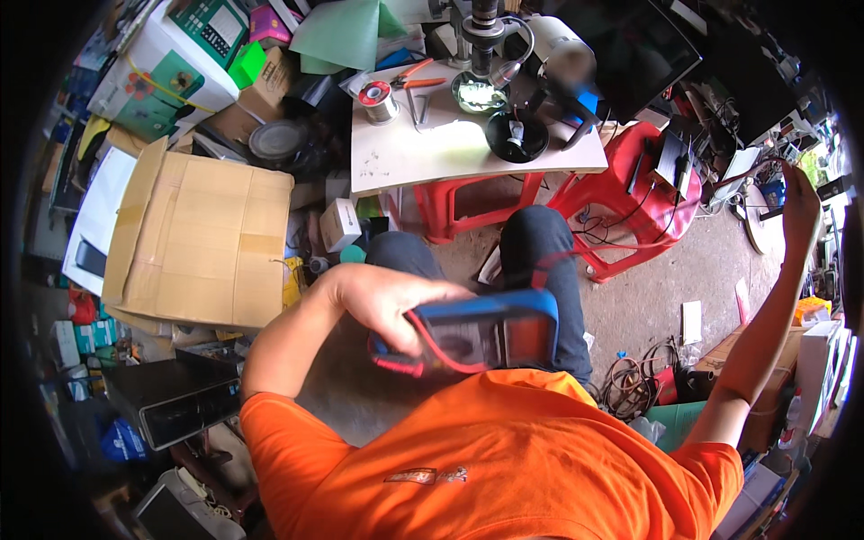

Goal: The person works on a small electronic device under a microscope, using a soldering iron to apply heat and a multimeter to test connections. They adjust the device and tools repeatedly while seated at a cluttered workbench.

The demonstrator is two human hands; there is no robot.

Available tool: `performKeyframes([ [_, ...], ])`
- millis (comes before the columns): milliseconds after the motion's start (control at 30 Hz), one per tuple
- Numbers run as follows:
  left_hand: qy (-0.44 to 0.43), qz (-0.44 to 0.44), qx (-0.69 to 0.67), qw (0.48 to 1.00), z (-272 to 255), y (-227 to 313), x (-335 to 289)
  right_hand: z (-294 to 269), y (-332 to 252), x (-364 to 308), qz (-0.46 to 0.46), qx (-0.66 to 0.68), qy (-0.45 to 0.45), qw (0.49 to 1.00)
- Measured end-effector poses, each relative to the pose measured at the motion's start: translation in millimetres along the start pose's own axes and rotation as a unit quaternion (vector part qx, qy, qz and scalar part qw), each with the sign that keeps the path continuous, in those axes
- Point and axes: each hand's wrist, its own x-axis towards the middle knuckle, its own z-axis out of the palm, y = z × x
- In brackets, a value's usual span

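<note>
Left hand [382, 304]: fingers are clamping smooth, blue-edged, rounded-slab meter [493, 335] | Right hand [800, 202]: is hovering outward, cannot tell fingers' state

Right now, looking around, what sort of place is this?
Probably a cluttered electronics repair workshop: a spool, apparently solder, and orange-handled pliers share the small table, and the left hand grips what looks like a multimeter.

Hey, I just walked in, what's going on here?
A person in an orange shirt sits at a small table. Their left hand holds a blue-edged meter, blurred, above the lap, with a red lead looped across it. The right hand is stretched far out past the red stool; whether it grips anything is unclear. On the table are a wire spool and pliers.
</note>
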Motion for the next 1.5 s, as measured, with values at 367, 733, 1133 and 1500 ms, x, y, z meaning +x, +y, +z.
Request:
performKeyframes([
  [367,0.319,-0.004,0.052,0.946,1,-11,-61,-88,294,-36,0.032,-0.144,0.046,0.988],
  [733,0.012,0.134,-0.238,0.962,-15,-82,-16,-65,311,-16,0.002,-0.181,0.019,0.983],
  [1133,0.297,0.356,-0.584,0.667,28,-151,-7,-36,286,-119,-0.05,-0.23,0.176,0.956],
  [1500,0.69,0.2,-0.424,0.551,-26,-132,-33,-184,435,-168,-0.009,-0.309,0.014,0.951],
])
